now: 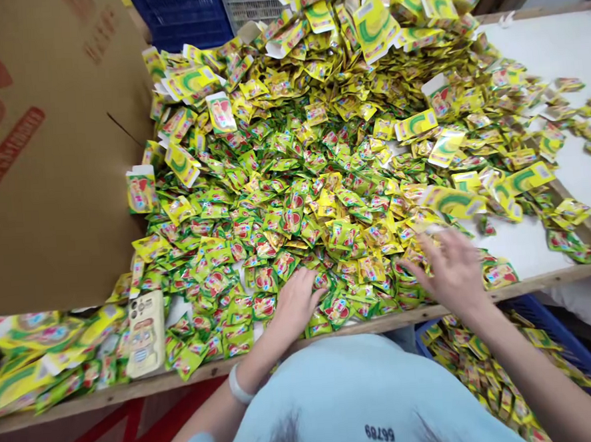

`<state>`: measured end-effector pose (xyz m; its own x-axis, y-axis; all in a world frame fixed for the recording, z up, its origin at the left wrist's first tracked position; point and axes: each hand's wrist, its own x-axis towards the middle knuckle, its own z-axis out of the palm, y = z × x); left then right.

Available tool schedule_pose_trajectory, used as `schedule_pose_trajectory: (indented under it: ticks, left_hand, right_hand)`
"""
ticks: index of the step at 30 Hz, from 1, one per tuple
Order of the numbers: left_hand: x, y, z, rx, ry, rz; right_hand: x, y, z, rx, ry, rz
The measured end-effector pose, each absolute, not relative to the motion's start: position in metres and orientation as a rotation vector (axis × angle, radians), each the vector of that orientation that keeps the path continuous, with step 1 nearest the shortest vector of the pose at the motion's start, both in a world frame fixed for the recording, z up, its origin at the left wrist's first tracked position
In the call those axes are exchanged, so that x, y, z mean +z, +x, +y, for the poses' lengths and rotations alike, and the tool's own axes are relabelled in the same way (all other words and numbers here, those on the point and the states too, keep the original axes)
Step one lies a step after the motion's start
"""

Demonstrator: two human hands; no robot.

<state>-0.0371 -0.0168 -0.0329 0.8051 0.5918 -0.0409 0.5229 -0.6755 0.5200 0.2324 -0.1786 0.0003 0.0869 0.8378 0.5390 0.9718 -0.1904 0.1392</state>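
A large heap of small green and yellow packets (292, 161) covers the table, with small flat yellow boxes (416, 125) scattered on top. My left hand (297, 301) rests on green packets near the front edge; its fingertips dip among them, so what it holds, if anything, is hidden. To the right, my right hand (451, 265) is over the packets with its fingers apart, slightly blurred, near a yellow box (453, 202). Nothing shows in its grasp.
A big cardboard box (61, 155) stands at the left, with a phone (146, 333) below it. A blue crate (571, 347) of packets sits below the wooden table edge (554, 278) at the right. Blue and white crates (183, 18) are behind the heap.
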Motion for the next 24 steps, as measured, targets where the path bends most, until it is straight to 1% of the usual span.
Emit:
schedule_pose_trajectory:
  ticks: [2, 4, 6, 7, 9, 12, 14, 16, 19, 24]
  left_hand:
    - [-0.031, -0.033, -0.014, 0.248, 2.323, 0.871]
    - [-0.029, -0.030, -0.013, 0.340, 2.037, 0.940]
    - [-0.028, -0.028, -0.015, 0.418, 1.663, 0.977]
    - [-0.027, -0.027, -0.017, 0.457, 1.491, 0.979]
    - [-0.027, -0.022, -0.023, 0.531, 1.255, 0.951]
    - [-0.024, -0.012, -0.034, 0.605, 1.141, 0.910]
    - [-0.020, -0.003, -0.042, 0.639, 1.125, 0.899]
    - [-0.015, 0.004, -0.048, 0.658, 1.107, 0.873]
    - [-0.008, 0.012, -0.052, 0.680, 1.107, 0.797]
    - [-0.009, 0.009, -0.049, 0.779, 1.136, 0.819]
  right_hand:
    - [-0.009, 0.216, -0.165, -0.602, -2.096, -2.019]
    - [-0.021, 0.200, -0.155, -0.507, -2.103, -2.112]
    - [-0.027, 0.192, -0.152, -0.412, -2.087, -2.065]
    - [-0.028, 0.190, -0.152, -0.308, -2.053, -1.997]
    - [-0.024, 0.187, -0.154, 0.031, -1.947, -1.731]
    - [-0.013, 0.170, -0.149, 0.567, -1.696, -1.075]
    - [-0.010, 0.150, -0.137, 0.721, -1.519, -0.723]
    - [-0.010, 0.129, -0.120, 0.693, -1.399, -0.519]
    - [-0.016, 0.109, -0.101, 0.538, -1.335, -0.394]
    - [-0.020, 0.111, -0.104, 0.396, -1.460, -0.638]
